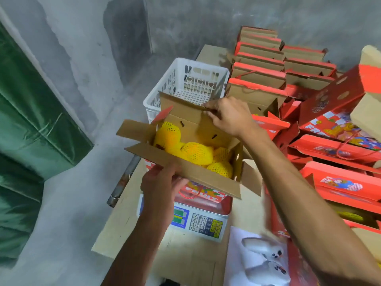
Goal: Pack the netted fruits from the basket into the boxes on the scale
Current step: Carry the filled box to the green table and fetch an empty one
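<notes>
Yellow foam-netted fruits fill an open red-printed cardboard box on the grey digital scale. The left hand grips its near flap; the right hand pinches its far flap. Beyond stands a white perforated plastic basket.

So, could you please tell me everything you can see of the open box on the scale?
The box is brown cardboard inside, red printed outside, with a red cord handle on its near side. It sits on the scale, flaps open, holding several fruits in yellow foam netting. The left hand holds the near flap from below; the right hand pinches the far flap's edge. A white basket stands behind it.
</notes>
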`<state>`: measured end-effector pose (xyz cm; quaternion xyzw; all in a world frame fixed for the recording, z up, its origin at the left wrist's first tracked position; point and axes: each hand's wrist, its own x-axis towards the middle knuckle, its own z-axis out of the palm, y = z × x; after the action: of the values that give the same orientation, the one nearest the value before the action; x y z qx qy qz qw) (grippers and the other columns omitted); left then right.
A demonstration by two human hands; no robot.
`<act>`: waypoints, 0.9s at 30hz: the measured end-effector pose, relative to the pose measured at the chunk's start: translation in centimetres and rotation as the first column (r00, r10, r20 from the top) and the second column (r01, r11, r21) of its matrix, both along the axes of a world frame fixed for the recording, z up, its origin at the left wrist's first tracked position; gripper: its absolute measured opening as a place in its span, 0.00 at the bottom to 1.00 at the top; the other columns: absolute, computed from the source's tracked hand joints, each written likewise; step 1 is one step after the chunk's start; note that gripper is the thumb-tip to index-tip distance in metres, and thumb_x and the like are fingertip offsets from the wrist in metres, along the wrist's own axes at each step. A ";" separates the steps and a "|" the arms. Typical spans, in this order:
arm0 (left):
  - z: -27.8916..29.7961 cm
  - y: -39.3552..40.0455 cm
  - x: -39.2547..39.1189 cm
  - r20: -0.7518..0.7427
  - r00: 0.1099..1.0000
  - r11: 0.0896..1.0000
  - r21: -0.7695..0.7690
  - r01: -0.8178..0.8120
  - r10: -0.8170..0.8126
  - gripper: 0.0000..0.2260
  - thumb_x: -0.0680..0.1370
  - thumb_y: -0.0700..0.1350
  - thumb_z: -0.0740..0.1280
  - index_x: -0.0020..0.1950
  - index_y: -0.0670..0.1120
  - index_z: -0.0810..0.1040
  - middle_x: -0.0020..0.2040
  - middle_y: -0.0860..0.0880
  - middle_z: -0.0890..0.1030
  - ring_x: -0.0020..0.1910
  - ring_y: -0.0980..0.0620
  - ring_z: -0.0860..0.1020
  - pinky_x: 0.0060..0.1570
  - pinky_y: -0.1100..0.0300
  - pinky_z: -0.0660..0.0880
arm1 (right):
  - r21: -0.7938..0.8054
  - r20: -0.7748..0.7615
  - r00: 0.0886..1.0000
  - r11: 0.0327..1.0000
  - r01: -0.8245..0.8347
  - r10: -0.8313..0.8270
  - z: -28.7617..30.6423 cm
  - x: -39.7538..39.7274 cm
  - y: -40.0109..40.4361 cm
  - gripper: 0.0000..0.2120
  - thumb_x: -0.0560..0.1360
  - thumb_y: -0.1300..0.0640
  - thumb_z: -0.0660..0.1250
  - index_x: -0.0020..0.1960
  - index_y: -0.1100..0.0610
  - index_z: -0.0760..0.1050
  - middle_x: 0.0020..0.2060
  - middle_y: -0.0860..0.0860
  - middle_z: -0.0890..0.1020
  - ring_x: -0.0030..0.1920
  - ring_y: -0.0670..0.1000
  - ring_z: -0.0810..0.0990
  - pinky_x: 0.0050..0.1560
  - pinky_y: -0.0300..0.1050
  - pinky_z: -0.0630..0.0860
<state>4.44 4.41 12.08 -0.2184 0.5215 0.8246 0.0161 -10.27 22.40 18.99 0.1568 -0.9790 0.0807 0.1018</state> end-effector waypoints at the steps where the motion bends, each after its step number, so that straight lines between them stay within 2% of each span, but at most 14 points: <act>1: -0.2 -0.1 0.1 -0.015 0.999 0.999 0.015 0.037 -0.037 0.05 0.76 0.36 0.69 0.50 0.36 0.79 0.41 0.45 0.86 0.45 0.48 0.86 0.47 0.52 0.85 | 0.002 0.009 1.000 1.000 0.001 -0.001 -0.3 0.0 -0.4 0.13 0.82 0.49 0.64 0.64 0.46 0.81 0.53 0.53 0.87 0.56 0.62 0.82 0.46 0.51 0.75; 3: -0.6 -0.2 0.1 -0.056 0.993 0.995 0.013 0.102 -0.101 0.13 0.70 0.38 0.68 0.52 0.33 0.79 0.46 0.38 0.85 0.52 0.42 0.85 0.51 0.51 0.84 | 0.003 0.032 0.999 1.000 0.016 -0.016 -0.8 0.3 -0.8 0.13 0.82 0.51 0.64 0.64 0.47 0.81 0.52 0.56 0.86 0.55 0.63 0.82 0.47 0.52 0.76; 6: -1.0 -0.6 -0.2 -0.068 0.987 0.989 -0.053 0.141 -0.145 0.14 0.67 0.40 0.66 0.49 0.34 0.78 0.43 0.41 0.82 0.54 0.37 0.84 0.58 0.47 0.82 | -0.027 0.040 0.997 0.997 0.065 -0.064 -1.1 0.6 -0.7 0.14 0.82 0.52 0.65 0.66 0.46 0.81 0.56 0.57 0.86 0.57 0.65 0.81 0.52 0.56 0.78; 9: -1.9 -1.1 -0.5 -0.089 0.984 0.988 -0.042 0.148 -0.152 0.17 0.68 0.39 0.64 0.53 0.29 0.74 0.44 0.40 0.82 0.54 0.39 0.85 0.52 0.53 0.84 | -0.043 0.048 0.996 0.996 0.075 -0.073 -1.0 1.0 -1.1 0.14 0.82 0.53 0.65 0.66 0.47 0.81 0.58 0.56 0.85 0.59 0.64 0.81 0.55 0.56 0.78; 12: -2.8 -1.4 -0.2 -0.110 0.979 0.985 -0.037 0.167 -0.170 0.11 0.71 0.40 0.64 0.48 0.33 0.73 0.42 0.44 0.83 0.52 0.44 0.86 0.47 0.61 0.82 | -0.076 0.035 0.993 0.990 0.118 -0.115 -1.3 1.4 -1.3 0.14 0.82 0.52 0.65 0.66 0.47 0.81 0.60 0.54 0.85 0.60 0.63 0.80 0.56 0.55 0.78; 14: -3.4 -1.6 0.1 -0.108 0.977 0.983 -0.011 0.183 -0.183 0.09 0.76 0.38 0.67 0.52 0.33 0.75 0.47 0.44 0.86 0.53 0.45 0.86 0.49 0.60 0.83 | -0.110 0.044 0.986 0.980 0.167 -0.163 -1.9 2.1 -1.3 0.14 0.82 0.51 0.65 0.67 0.46 0.81 0.60 0.54 0.85 0.62 0.61 0.80 0.57 0.54 0.78; 16: -3.6 -1.6 0.4 -0.079 0.977 0.979 0.037 0.201 -0.197 0.10 0.81 0.37 0.66 0.61 0.36 0.76 0.56 0.42 0.86 0.56 0.43 0.85 0.48 0.61 0.82 | -0.186 0.066 0.981 0.964 0.190 -0.181 -2.4 3.1 -1.1 0.16 0.82 0.51 0.64 0.68 0.48 0.79 0.60 0.55 0.85 0.62 0.60 0.80 0.59 0.55 0.77; 18: -3.8 -1.7 0.8 -0.050 0.975 0.974 0.053 0.220 -0.218 0.10 0.83 0.41 0.65 0.64 0.41 0.76 0.56 0.43 0.86 0.55 0.43 0.85 0.48 0.60 0.82 | -0.237 0.041 0.985 0.956 0.174 -0.169 -3.1 4.5 -0.7 0.18 0.81 0.52 0.65 0.70 0.52 0.77 0.64 0.55 0.83 0.67 0.59 0.78 0.65 0.55 0.75; 21: -4.2 -2.3 1.7 0.009 0.968 0.968 0.013 0.250 -0.250 0.08 0.84 0.49 0.63 0.56 0.46 0.77 0.47 0.45 0.87 0.52 0.44 0.86 0.55 0.50 0.82 | -0.234 -0.023 0.989 0.962 0.139 -0.149 -4.5 7.3 0.1 0.22 0.79 0.54 0.67 0.73 0.57 0.75 0.73 0.57 0.74 0.74 0.59 0.71 0.74 0.56 0.66; 24: -5.2 -3.3 3.6 0.014 0.942 0.938 -0.086 0.336 -0.336 0.20 0.81 0.59 0.60 0.57 0.44 0.79 0.54 0.44 0.87 0.54 0.46 0.86 0.56 0.50 0.82 | -0.255 -0.039 0.990 0.959 0.124 -0.138 -6.2 10.5 0.8 0.22 0.79 0.56 0.70 0.70 0.61 0.75 0.77 0.60 0.67 0.78 0.62 0.65 0.78 0.57 0.61; 27: -5.9 -4.7 6.3 0.002 0.925 0.920 -0.108 0.377 -0.379 0.26 0.77 0.62 0.64 0.62 0.42 0.76 0.59 0.43 0.85 0.57 0.47 0.85 0.56 0.52 0.82 | -0.336 0.011 0.986 0.928 0.158 -0.164 -7.7 13.5 1.1 0.20 0.79 0.54 0.70 0.70 0.59 0.76 0.78 0.61 0.67 0.77 0.61 0.66 0.75 0.53 0.65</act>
<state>10.74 -0.32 6.15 -0.1066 0.5971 0.7791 0.1584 3.27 23.52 11.33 0.0572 -0.9595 0.2365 0.1417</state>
